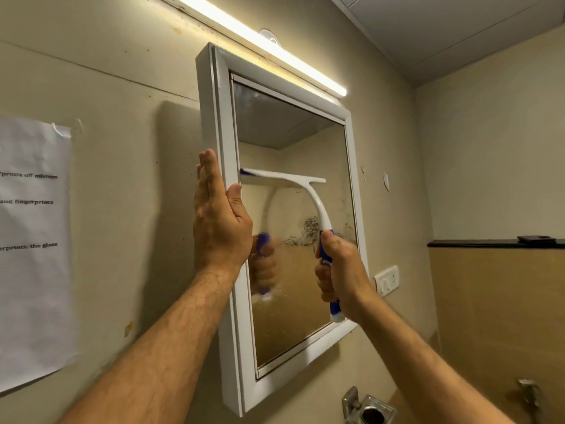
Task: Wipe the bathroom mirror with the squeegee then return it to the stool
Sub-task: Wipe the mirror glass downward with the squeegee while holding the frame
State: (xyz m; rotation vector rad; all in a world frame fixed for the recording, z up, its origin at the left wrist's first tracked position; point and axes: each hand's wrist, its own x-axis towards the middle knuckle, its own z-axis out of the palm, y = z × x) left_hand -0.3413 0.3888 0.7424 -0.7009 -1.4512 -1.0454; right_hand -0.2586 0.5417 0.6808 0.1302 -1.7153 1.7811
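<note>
A white-framed mirror (224,123) hangs on the beige wall in front of me. My right hand (342,272) grips the blue handle of a white squeegee (308,191). Its blade lies flat across the glass about halfway up, reaching from the left frame toward the middle. My left hand (218,215) rests flat on the mirror's left frame edge, fingers straight and pointing up, thumb on the front of the frame. The lower glass looks misty and spotted. The stool is out of view.
A lit tube light (260,41) runs above the mirror. A printed paper sheet (33,249) is taped to the wall at left. A white switch (387,279) sits right of the mirror, a dark ledge (495,243) further right, and a metal holder (368,407) below.
</note>
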